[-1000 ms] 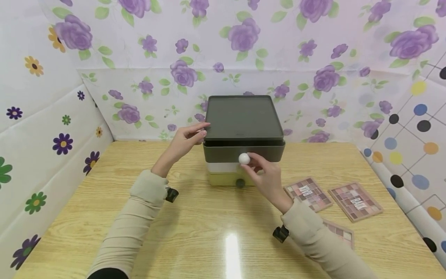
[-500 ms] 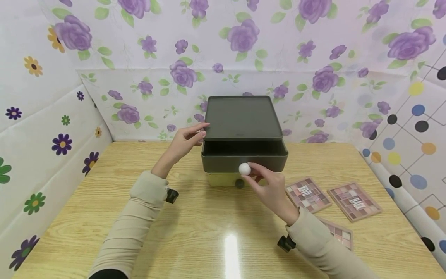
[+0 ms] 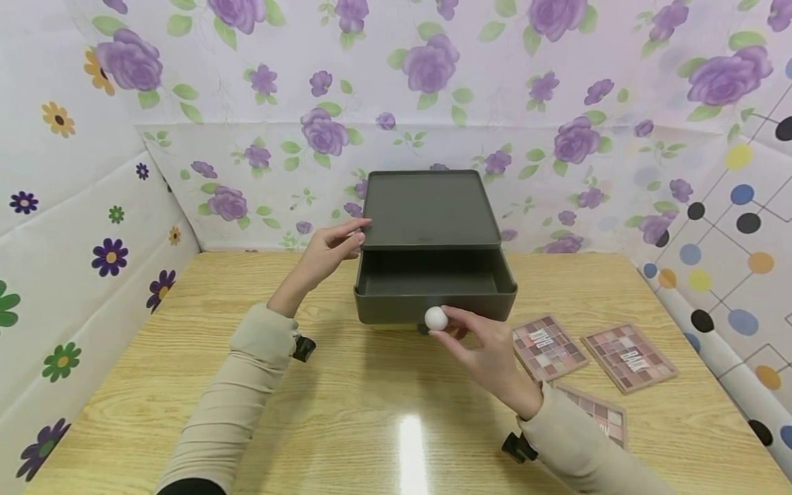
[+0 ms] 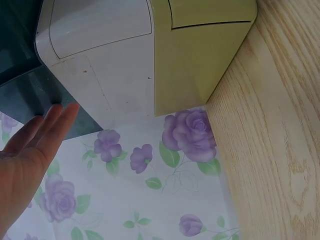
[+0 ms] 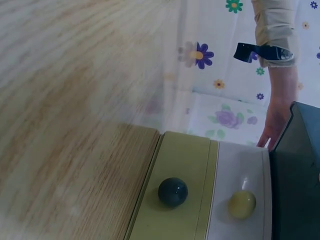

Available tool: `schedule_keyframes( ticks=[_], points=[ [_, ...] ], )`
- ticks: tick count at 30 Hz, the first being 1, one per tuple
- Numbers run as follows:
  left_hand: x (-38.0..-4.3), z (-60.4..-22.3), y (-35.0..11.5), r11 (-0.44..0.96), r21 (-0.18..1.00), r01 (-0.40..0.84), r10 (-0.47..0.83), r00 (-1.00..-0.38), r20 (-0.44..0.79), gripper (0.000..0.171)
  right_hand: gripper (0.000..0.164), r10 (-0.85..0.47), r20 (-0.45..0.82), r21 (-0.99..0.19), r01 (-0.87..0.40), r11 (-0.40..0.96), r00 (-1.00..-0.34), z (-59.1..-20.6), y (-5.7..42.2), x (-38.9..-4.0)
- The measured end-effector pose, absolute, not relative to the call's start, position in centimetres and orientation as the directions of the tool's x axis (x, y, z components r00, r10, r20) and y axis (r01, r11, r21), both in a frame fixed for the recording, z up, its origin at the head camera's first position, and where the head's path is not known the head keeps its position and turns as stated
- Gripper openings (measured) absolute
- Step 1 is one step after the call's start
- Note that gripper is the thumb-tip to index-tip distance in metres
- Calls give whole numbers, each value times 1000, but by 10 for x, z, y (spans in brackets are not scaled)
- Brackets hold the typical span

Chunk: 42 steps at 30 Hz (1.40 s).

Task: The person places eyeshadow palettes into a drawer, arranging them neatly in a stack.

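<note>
A small chest of drawers (image 3: 430, 210) with a dark grey-green top tier stands at the back of the table. Its top drawer (image 3: 383, 309) is pulled out, and the inside that shows looks bare. My right hand (image 3: 495, 350) pinches the round white knob (image 3: 436, 318) on that drawer's front between thumb and fingers. My left hand (image 3: 324, 258) rests its fingers against the chest's left side near the top; in the left wrist view those fingers look fairly straight. Below lie a white tier (image 4: 110, 85) and a yellow-green tier (image 4: 185, 75), both drawers shut.
Three palettes with pinkish squares lie right of the chest: one near palette (image 3: 551, 347), one farther right (image 3: 630, 357), one partly under the right sleeve (image 3: 600, 416). The lower drawers carry a dark knob (image 5: 173, 192) and a yellowish knob (image 5: 242, 204). Patterned sheets surround the wooden table (image 3: 346, 426).
The top drawer has slid out toward me, from slightly open to well open, with my right hand on its knob. My left hand has stayed at the chest's side.
</note>
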<state>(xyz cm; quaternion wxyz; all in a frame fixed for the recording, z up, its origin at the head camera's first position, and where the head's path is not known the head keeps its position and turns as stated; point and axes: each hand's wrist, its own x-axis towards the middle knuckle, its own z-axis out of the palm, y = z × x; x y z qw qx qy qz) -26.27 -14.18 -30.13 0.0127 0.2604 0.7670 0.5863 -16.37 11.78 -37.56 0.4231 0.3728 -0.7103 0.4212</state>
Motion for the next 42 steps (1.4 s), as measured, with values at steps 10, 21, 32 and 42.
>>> schedule_keyframes(
  ticks=[10,21,32,42],
  points=[
    [-264,-303,-141,171,907,384,409,-866,290,39,31,-173,940,-229,-919,321,-294,-373,118,-149],
    [-263,-304,-140,142,915,379,407,-865,295,39,32,-172,951,-198,-933,299,-257,-371,120,-133],
    [-264,-304,-140,156,906,394,398,-865,307,39,31,-208,937,-208,-927,312,-280,-375,121,-122],
    [-263,-305,-140,149,906,397,402,-861,311,39,31,-263,916,-221,-928,300,-304,-375,130,-118]
  ],
)
